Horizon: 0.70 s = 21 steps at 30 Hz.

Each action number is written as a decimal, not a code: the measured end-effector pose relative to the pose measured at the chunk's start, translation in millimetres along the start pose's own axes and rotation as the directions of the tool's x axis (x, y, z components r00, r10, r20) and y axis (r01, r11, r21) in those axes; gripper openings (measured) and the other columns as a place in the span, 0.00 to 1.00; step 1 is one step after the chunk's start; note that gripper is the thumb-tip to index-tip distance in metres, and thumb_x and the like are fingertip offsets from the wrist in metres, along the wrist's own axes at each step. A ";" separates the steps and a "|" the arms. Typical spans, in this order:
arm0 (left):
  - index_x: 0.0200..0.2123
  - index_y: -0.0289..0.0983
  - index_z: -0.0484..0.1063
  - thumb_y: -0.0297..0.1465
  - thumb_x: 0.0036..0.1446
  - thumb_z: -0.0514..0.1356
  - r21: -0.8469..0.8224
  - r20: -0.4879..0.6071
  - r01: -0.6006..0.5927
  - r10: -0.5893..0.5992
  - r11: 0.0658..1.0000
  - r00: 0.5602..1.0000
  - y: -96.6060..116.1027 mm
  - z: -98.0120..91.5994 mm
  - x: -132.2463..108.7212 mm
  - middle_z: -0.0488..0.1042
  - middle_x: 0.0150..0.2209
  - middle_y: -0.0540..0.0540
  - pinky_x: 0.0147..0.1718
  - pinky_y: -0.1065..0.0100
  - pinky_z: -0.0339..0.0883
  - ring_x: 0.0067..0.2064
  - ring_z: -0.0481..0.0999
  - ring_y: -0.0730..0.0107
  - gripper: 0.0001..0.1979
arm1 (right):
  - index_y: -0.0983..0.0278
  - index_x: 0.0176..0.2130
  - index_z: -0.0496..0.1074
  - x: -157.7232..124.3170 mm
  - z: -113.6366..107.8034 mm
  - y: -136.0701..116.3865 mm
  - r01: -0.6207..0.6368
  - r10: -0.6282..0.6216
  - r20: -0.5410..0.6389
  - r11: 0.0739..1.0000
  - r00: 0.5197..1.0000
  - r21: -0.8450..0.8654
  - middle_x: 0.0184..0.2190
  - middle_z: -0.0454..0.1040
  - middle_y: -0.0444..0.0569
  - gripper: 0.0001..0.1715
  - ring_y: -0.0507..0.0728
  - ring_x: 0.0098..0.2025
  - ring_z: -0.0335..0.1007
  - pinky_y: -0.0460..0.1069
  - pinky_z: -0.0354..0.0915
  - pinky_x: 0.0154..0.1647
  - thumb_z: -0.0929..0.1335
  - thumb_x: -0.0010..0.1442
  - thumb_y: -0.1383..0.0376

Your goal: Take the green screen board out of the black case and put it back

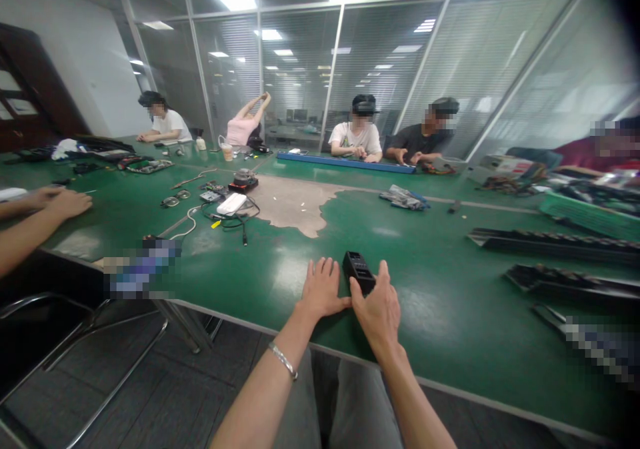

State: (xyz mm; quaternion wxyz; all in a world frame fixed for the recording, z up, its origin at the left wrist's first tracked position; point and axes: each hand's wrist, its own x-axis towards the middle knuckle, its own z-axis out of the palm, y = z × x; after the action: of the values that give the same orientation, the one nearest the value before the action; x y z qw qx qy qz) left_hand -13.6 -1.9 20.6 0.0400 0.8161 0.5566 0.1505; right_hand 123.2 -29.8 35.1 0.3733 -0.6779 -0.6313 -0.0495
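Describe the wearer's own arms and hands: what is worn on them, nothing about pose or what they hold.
Both forearms are bare, with no sleeves showing in the head view. The left hand has no glove; just below it, the wrist carries a thin silver-coloured bracelet. The right hand is also ungloved, and that wrist is plain, with no watch or band. No rings can be made out on either hand.

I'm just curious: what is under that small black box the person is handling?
The black box rests on the green table. The right hand grips its near end, covering that part; the left hand lies flat beside it. Its underside is hidden.
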 end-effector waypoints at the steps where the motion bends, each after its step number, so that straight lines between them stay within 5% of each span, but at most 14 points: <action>1: 0.68 0.30 0.48 0.56 0.56 0.48 0.001 -0.003 -0.003 0.003 1.000 1.000 0.0 -0.2 -0.2 0.51 0.69 0.36 0.67 0.47 0.37 0.69 0.46 0.48 0.46 | 0.73 0.68 0.43 -1.5 0.9 0.9 -0.002 0.002 0.005 1.000 1.000 0.000 0.53 0.70 0.66 0.47 0.68 0.47 0.69 0.59 0.64 0.47 0.61 0.62 0.51; 12: 0.68 0.32 0.47 0.52 0.57 0.49 0.009 0.018 0.005 -0.005 1.000 1.000 1.2 -1.7 -1.3 0.50 0.69 0.38 0.67 0.46 0.35 0.70 0.44 0.47 0.43 | 0.75 0.68 0.41 -10.5 8.6 11.1 -0.044 0.045 0.063 0.999 0.997 -0.018 0.55 0.68 0.69 0.52 0.70 0.49 0.69 0.60 0.64 0.48 0.64 0.59 0.49; 21: 0.68 0.31 0.48 0.52 0.56 0.50 0.019 0.018 -0.006 0.006 1.000 1.000 2.1 -1.5 0.0 0.50 0.69 0.36 0.66 0.46 0.37 0.69 0.45 0.47 0.44 | 0.74 0.67 0.46 -11.1 11.1 16.8 0.020 -0.016 -0.039 0.994 0.999 0.110 0.56 0.68 0.66 0.50 0.68 0.55 0.64 0.60 0.60 0.56 0.63 0.60 0.45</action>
State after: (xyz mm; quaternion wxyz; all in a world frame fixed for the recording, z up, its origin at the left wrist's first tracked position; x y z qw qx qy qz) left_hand -12.1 -2.8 22.5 0.0368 0.8194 0.5552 0.1379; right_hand 131.5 -31.3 13.7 0.4218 -0.6493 -0.6321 -0.0306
